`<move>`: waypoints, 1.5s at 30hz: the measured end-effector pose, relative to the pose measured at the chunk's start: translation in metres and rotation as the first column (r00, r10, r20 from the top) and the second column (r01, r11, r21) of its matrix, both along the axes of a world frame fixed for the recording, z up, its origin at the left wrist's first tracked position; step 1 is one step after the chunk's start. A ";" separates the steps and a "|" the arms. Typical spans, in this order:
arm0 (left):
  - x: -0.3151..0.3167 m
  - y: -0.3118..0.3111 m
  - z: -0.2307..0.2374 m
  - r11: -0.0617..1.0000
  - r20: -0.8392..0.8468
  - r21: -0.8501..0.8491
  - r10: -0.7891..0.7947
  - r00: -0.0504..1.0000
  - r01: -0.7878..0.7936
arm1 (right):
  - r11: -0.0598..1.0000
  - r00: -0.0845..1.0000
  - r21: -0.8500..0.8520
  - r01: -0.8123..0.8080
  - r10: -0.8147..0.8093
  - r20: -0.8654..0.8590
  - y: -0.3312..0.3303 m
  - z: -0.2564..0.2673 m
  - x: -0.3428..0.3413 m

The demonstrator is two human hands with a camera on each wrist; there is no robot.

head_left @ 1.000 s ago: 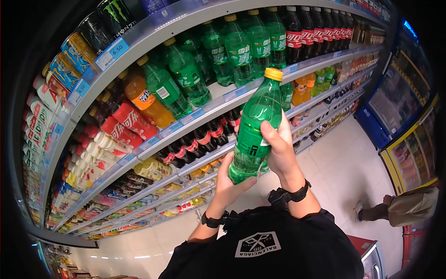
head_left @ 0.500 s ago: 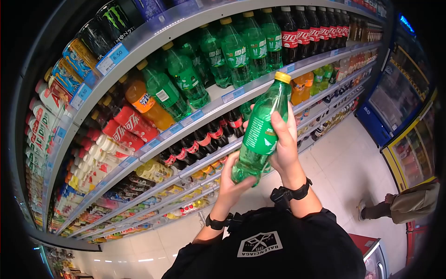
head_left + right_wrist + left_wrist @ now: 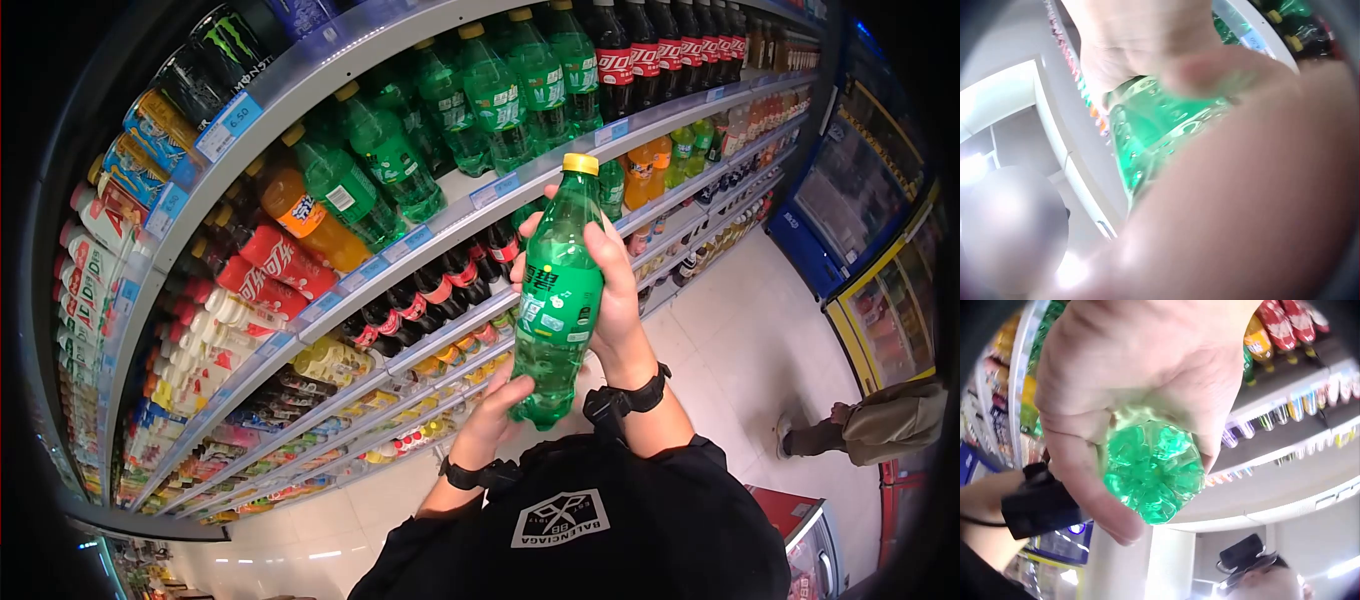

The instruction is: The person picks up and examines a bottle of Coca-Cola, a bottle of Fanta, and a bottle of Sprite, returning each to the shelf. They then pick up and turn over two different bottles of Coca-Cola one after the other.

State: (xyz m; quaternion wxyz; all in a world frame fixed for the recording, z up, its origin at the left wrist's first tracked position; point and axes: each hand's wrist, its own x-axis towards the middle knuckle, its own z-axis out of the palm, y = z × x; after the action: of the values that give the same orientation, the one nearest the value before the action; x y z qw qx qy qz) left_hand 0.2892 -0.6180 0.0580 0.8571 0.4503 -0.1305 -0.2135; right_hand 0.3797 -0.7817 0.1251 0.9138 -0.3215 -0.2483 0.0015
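A green plastic soda bottle [image 3: 556, 315] with a yellow cap is held tilted in front of the chest, cap pointing toward the shelves. My right hand [image 3: 615, 300] grips its upper half, thumb across the near side and fingers behind. Lower down, my left hand [image 3: 487, 415] holds the bottle near its base. The left wrist view shows the left thumb and fingers curled round the ridged bottom [image 3: 1154, 472]. Printed label [image 3: 560, 300] faces up toward the head camera. Blurred skin covers much of the bottle in the right wrist view.
Curved shelves carry rows of green bottles [image 3: 495, 110], cola bottles [image 3: 665, 65] and cans [image 3: 160, 130]. The shelf edge [image 3: 440, 225] with price tags runs behind the held bottle. At the right stand a blue fridge [image 3: 850, 180] and a person in dark trousers [image 3: 815, 437].
The bottle has turned about its long axis, bringing first a text panel and then the large printed label round to the near side. Both hands stay on it; its base has come slightly nearer the chest.
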 end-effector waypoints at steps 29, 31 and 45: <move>0.022 0.023 0.003 0.997 -0.053 0.080 0.017 0.998 -0.013 | 0.969 0.772 0.245 0.008 0.150 -0.617 0.003 -0.021 0.039; 0.032 0.024 -0.001 0.975 0.115 0.171 0.122 0.986 -0.140 | 0.989 0.870 0.094 0.115 -0.054 -0.490 -0.002 -0.012 0.037; 0.107 0.037 0.005 0.512 0.812 0.523 -0.057 0.580 -0.682 | 0.936 0.916 0.016 0.351 -0.347 0.203 0.007 0.013 0.046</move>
State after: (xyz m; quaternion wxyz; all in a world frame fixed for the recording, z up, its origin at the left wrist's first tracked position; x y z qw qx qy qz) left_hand 0.3957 -0.5808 0.0628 0.4442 0.8452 -0.2639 0.1369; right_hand 0.4255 -0.7745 0.1379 0.8660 -0.3683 -0.2786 -0.1916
